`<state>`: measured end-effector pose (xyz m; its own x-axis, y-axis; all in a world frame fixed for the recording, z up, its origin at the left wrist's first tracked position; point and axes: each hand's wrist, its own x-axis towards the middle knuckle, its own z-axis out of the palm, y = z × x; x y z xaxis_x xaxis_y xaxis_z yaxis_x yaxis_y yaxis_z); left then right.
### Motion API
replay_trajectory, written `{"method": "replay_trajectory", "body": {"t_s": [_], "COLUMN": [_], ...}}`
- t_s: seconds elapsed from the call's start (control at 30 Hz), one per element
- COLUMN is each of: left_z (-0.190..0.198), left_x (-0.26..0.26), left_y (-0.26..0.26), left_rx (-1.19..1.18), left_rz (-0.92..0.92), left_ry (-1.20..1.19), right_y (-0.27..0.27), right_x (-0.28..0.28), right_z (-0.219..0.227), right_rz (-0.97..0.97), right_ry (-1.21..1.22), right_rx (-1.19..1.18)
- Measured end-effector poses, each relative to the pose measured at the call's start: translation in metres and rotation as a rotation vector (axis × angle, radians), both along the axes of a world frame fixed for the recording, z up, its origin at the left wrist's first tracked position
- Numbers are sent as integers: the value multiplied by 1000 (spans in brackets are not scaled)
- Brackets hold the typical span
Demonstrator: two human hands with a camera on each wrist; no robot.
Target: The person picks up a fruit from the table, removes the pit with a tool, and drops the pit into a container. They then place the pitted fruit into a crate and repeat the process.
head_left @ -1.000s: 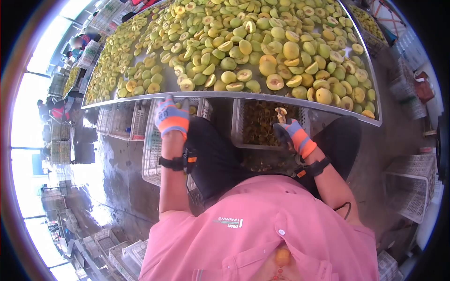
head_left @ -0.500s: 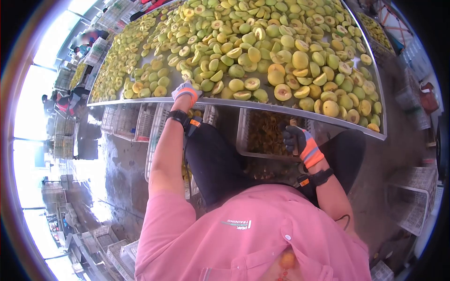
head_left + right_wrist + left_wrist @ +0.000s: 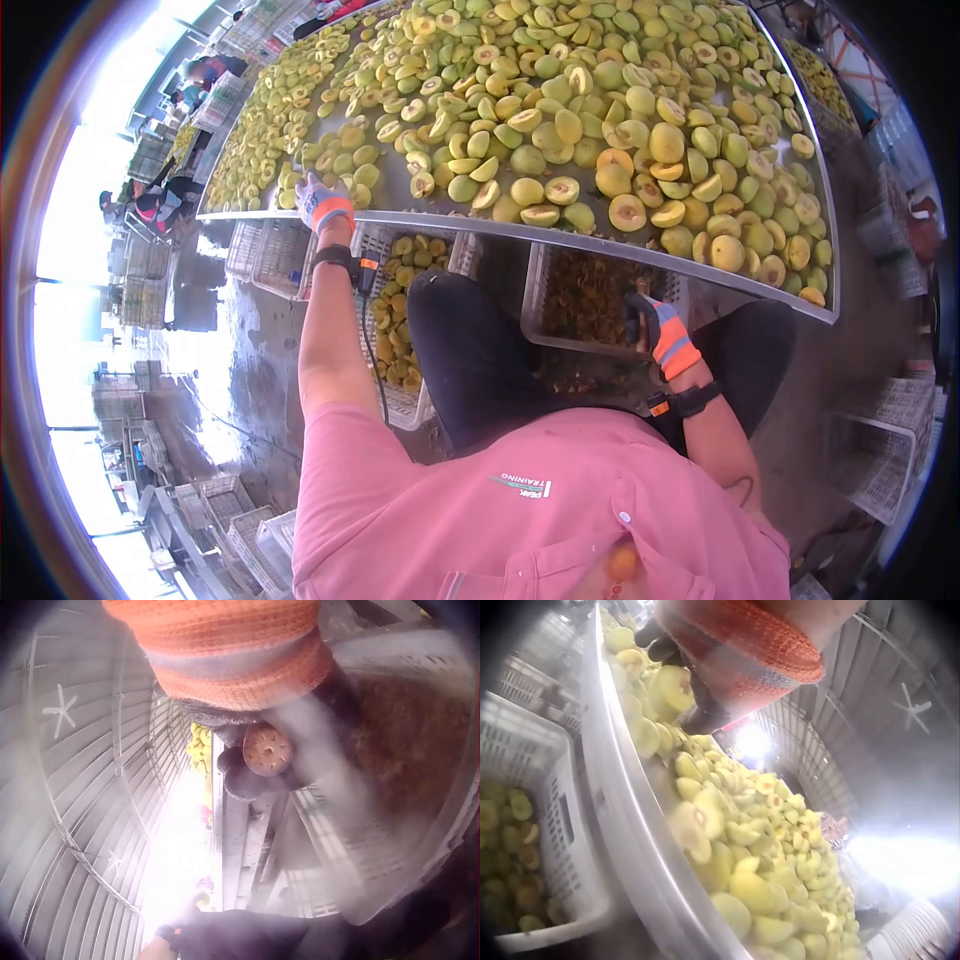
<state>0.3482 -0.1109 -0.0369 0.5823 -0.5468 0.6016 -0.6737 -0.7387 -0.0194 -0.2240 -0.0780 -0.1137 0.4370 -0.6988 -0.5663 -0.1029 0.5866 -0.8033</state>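
Halved yellow-green stone fruit (image 3: pixel 520 120) covers the metal-rimmed table. My gloved left hand (image 3: pixel 325 203) reaches over its front rim (image 3: pixel 480 224) at the left, beside a small cluster of halves. In the left wrist view, a large half (image 3: pixel 671 691) shows between the dark thumb (image 3: pixel 703 720) and the fingers; I cannot tell whether they grip it. Low in front of the table, my gloved right hand (image 3: pixel 660 335) grips a wooden-handled tool (image 3: pixel 268 750), its round brown end facing the camera. The fingers hide the rest of the tool.
Below the rim, a white crate (image 3: pixel 405 412) holds fruit halves, left of my knee. Another crate (image 3: pixel 533 300) with brown scraps stands between my legs. Stacked crates (image 3: pixel 265 255) line the left, and one (image 3: pixel 880 440) stands at the right. Other people (image 3: pixel 160 205) are far left.
My left hand has risen from below the rim, come over the table's edge and moved left to the fruit cluster. My right hand keeps hold of the tool, slightly lower and farther right.
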Motion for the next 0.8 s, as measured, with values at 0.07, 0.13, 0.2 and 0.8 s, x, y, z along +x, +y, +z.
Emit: {"method": "replay_trajectory", "body": {"t_s": [0.07, 0.13, 0.2, 0.8], "left_z": [22, 18, -1, -8], "left_x": [-27, -32, -42, -115], "left_y": [-9, -22, -42, -49], "left_rx": [102, 136, 189, -31], "left_rz": [-90, -277, -335, -767], "left_ry": [265, 557, 619, 696], "right_y": [-1, -1, -2, 10], "right_x": [2, 2, 1, 22], "right_z": [-8, -18, -24, 13], "right_rz": [-11, 16, 71, -20], "right_ry": [6, 29, 66, -86], "right_rx": [25, 59, 93, -91]}}
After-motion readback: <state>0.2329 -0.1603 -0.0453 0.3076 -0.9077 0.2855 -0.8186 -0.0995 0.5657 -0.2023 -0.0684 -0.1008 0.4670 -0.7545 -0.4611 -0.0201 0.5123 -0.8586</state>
